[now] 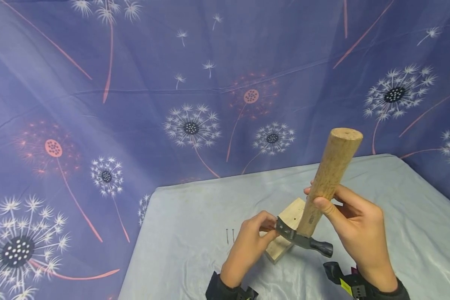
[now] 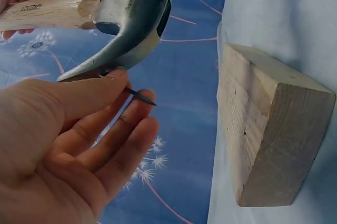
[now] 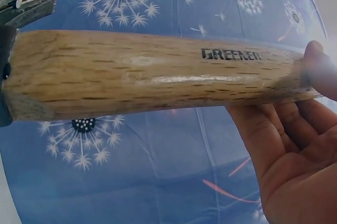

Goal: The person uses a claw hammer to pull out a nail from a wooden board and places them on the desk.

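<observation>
My right hand grips a claw hammer by its wooden handle, which is tilted with the butt end up and the dark metal head down. Thumb and fingers of my left hand pinch a nail at the hammer's claw. In the left wrist view the nail's pointed end sticks out past the fingertips; its head shows between the claw's prongs in the right wrist view. Below the hammer lies a wooden block with a small dark hole in its face, partly hidden by the hammer in the head view.
Two nails lie side by side on the cloth-covered table, the left nail and the right nail, just left of my left hand. A blue curtain with dandelion prints hangs behind the pale table cloth.
</observation>
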Action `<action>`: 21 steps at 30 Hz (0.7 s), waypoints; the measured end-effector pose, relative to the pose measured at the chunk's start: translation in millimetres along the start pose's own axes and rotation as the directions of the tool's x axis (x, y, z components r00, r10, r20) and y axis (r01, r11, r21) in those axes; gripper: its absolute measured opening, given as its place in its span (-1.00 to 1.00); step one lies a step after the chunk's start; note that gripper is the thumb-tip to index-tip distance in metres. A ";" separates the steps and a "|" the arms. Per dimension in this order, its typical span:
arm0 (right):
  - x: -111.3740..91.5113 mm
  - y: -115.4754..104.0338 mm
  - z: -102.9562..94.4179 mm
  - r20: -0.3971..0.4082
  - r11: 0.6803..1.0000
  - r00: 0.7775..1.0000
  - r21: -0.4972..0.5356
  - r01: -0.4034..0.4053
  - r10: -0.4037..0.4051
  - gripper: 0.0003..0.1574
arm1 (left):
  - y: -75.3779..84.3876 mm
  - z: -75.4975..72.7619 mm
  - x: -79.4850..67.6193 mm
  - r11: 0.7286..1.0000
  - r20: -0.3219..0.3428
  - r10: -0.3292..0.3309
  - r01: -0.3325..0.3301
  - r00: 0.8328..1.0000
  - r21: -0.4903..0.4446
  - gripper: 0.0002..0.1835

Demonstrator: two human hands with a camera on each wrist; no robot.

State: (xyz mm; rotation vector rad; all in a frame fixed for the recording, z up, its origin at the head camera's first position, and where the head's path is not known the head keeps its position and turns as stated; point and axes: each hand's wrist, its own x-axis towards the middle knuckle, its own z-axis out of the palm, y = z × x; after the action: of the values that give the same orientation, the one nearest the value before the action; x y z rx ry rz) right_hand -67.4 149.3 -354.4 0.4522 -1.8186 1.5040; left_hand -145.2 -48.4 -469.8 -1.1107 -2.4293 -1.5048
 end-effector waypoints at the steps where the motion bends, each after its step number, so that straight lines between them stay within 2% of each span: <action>1: -0.7 1.5 -0.8 0.004 1.000 1.000 0.006 -0.001 0.001 -0.50 | 0.3 0.2 0.2 1.000 -0.010 0.009 -0.009 1.000 -0.005 -0.78; 5: -3.2 6.2 -3.9 0.026 0.998 1.000 0.064 -0.009 0.008 -0.49 | 1.1 -0.1 -0.1 1.000 -0.054 0.027 -0.027 0.998 -0.001 -0.84; 8: -4.1 7.6 -5.1 0.048 0.997 0.999 0.070 -0.021 0.017 -0.49 | 1.9 -0.2 -0.3 0.999 -0.081 0.038 -0.038 0.996 0.001 -0.88; 15: -5.0 8.7 -6.0 0.054 0.998 0.998 0.055 -0.033 0.030 -0.49 | 3.8 -1.9 0.5 0.999 -0.091 0.045 -0.047 0.995 -0.018 -0.88; 21: -5.4 9.6 -6.8 0.058 0.996 0.997 0.068 -0.057 0.053 -0.50 | 0.8 -11.4 -0.8 0.999 -0.090 0.024 -0.027 0.996 -0.031 -0.87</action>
State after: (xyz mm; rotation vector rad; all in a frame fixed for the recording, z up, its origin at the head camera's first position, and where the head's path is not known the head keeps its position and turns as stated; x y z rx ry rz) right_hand -68.2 157.3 -364.6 0.4863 -1.8403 1.6106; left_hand -147.5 -57.8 -463.7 -1.0519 -2.3313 -1.5558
